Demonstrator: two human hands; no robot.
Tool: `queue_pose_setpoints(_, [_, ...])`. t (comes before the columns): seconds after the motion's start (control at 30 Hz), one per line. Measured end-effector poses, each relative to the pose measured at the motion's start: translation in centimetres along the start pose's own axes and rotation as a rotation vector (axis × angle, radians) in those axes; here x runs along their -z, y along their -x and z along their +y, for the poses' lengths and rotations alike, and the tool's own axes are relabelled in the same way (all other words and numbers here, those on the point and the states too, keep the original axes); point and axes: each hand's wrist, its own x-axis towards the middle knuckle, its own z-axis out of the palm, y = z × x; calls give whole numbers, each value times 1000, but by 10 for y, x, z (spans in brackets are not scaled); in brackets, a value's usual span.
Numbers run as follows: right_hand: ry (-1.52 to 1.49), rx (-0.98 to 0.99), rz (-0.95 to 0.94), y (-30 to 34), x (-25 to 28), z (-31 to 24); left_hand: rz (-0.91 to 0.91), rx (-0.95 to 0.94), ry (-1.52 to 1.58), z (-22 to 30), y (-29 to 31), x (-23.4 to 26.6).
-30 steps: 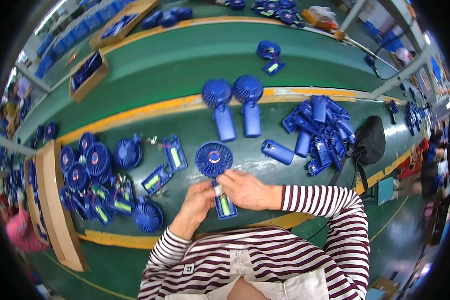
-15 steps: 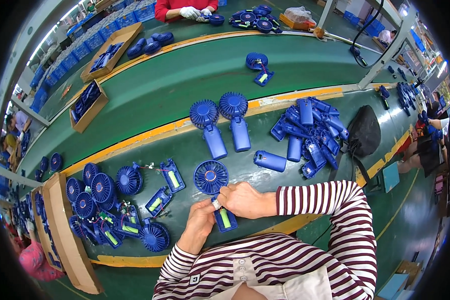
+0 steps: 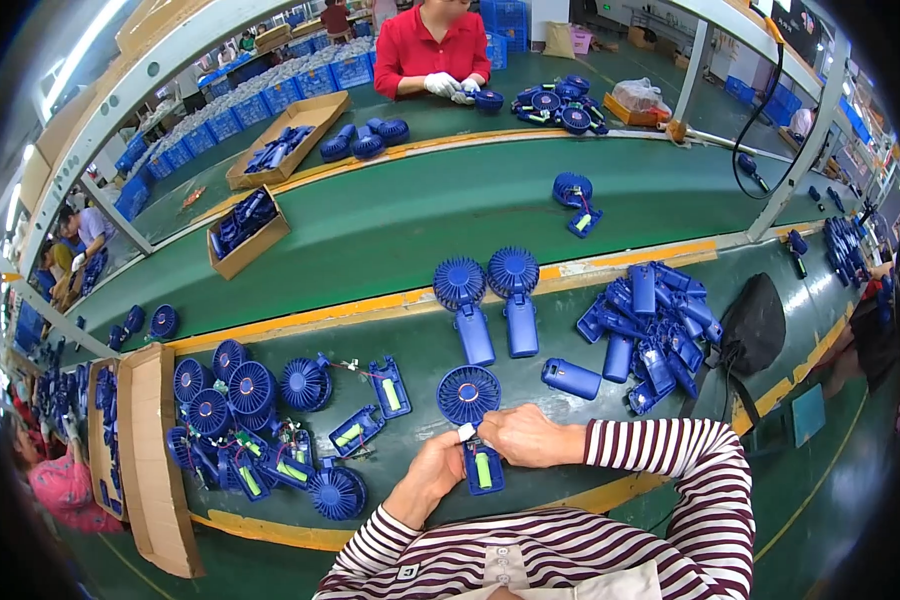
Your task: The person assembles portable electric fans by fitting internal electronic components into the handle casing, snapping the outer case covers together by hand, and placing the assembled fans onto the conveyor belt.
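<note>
Face up on the bench lies a blue handheld fan (image 3: pixel 469 396), its handle (image 3: pixel 484 480) open below with a green battery cell inside. My left hand (image 3: pixel 434 466) is closed at the fan's neck from the left, with a small white piece at its fingertips. Pinched together, the fingers of my right hand (image 3: pixel 532 437) work at the same joint, and they hide whatever they hold. Just beyond lie two whole fans (image 3: pixel 473 315) (image 3: pixel 519 300), backs up. To the right of these is a single blue handle cover (image 3: pixel 571 379).
Several handle covers (image 3: pixel 650 330) form a pile at right, beside a black bag (image 3: pixel 755 325). Opened fans with wires and batteries (image 3: pixel 245 425) crowd the left, next to a cardboard box (image 3: pixel 155 460). Past the yellow edge runs a green belt (image 3: pixel 390 245); a co-worker in red (image 3: pixel 432 50) is opposite.
The view has tilted up and turned left, so the scene sits lower and farther right. Both hands stay at the fan's neck; the white piece shows more plainly.
</note>
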Motion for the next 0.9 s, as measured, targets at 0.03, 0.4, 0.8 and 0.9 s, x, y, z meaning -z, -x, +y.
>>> queue_pose_setpoints(0.03, [6,5,4,0,1,-1,8,30,-19,-1,-2,2])
queue_pose_setpoints(0.4, [8,-43,-63,-5,9,-2,-44,-55,-208,-1,-5,8])
queue_pose_setpoints(0.8, [-1688,694,-83,-56,153,-130,46,-11,-253,9,6,-12])
queue_pose_setpoints(0.9, [-1238,527,-360,-59,193,-164,116,-141,-217,-1,-5,28])
